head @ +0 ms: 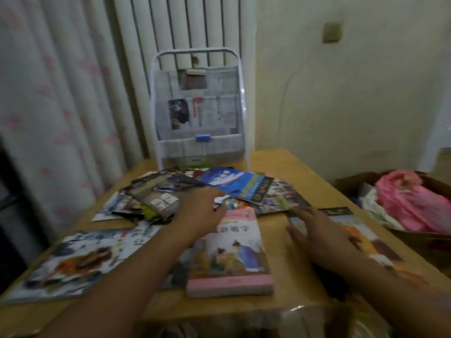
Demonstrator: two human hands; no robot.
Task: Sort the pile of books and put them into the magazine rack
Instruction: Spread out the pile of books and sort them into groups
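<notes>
Your left hand (200, 213) reaches palm-down, its grip seemingly loose on the book pile (185, 191). Your right hand (314, 230), fingers spread flat, presses a magazine (296, 206). The rack (199, 111) stands beyond both on the bench (292, 164).

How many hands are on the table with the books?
2. The left hand rests on the messy pile of books in the middle. The right hand reaches to a dark booklet right of the pink book. None looks hidden.
</notes>
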